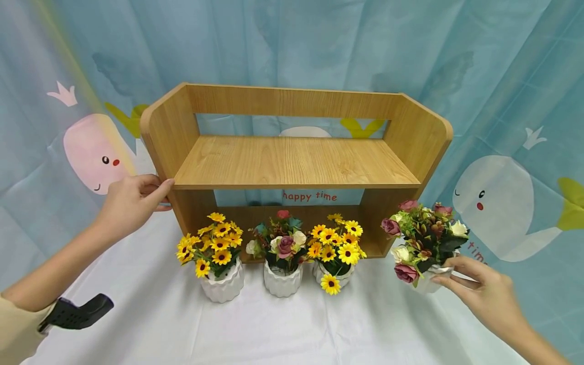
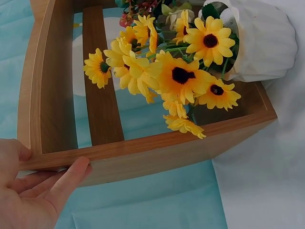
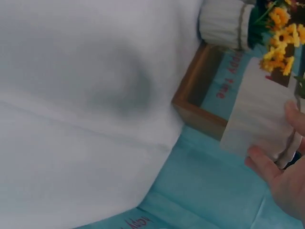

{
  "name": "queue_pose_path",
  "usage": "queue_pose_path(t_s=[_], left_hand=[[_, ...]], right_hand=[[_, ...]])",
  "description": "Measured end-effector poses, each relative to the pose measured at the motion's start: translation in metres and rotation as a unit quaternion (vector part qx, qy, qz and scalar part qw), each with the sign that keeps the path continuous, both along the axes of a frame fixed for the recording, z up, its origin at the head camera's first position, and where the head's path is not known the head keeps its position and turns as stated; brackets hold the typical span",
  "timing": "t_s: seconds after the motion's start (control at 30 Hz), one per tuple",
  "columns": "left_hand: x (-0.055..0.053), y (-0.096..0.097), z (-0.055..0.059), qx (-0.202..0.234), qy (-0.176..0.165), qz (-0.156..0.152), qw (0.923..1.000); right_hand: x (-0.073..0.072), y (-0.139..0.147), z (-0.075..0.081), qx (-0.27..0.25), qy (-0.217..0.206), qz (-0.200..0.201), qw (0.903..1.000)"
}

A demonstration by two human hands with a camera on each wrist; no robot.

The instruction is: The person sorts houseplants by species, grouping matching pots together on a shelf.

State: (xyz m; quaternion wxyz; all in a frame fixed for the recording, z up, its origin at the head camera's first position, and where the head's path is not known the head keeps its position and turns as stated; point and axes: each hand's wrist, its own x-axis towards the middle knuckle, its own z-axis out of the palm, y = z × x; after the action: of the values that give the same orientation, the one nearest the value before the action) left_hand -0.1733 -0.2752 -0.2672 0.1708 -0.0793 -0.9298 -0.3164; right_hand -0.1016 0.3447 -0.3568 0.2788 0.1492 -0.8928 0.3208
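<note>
A two-tier wooden shelf (image 1: 292, 162) stands on the white cloth. At its left end my left hand (image 1: 130, 203) grips the front edge of the side panel, beside the upper board. In the left wrist view, the fingers of this hand (image 2: 35, 195) lie about the panel's edge. Off to the right of the shelf, my right hand (image 1: 485, 294) holds a white pot (image 1: 428, 284) of artificial roses (image 1: 422, 238) near its rim. The right wrist view shows this pot (image 3: 262, 109) tilted in the picture, raised off the cloth, with fingers and thumb on it.
In front of the shelf stand a left pot of yellow sunflowers (image 1: 221, 284), a middle pot of roses (image 1: 283, 281) and a right pot of sunflowers (image 1: 337, 279). A blue curtain (image 1: 296, 45) with whale prints hangs behind. White cloth (image 1: 264, 334) covers the surface.
</note>
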Motion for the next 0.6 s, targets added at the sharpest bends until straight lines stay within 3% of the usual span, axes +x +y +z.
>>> queue_pose_path(t_s=[0.27, 0.6], left_hand=[[0.000, 0.000, 0.000, 0.001, -0.004, -0.003, 1.0000], [-0.001, -0.003, 0.000, 0.000, 0.007, -0.007, 1.0000]], right_hand=[[0.007, 0.001, 0.025, 0.032, -0.036, -0.021, 0.9986], [0.008, 0.002, 0.052, 0.047, -0.027, -0.026, 0.9982]])
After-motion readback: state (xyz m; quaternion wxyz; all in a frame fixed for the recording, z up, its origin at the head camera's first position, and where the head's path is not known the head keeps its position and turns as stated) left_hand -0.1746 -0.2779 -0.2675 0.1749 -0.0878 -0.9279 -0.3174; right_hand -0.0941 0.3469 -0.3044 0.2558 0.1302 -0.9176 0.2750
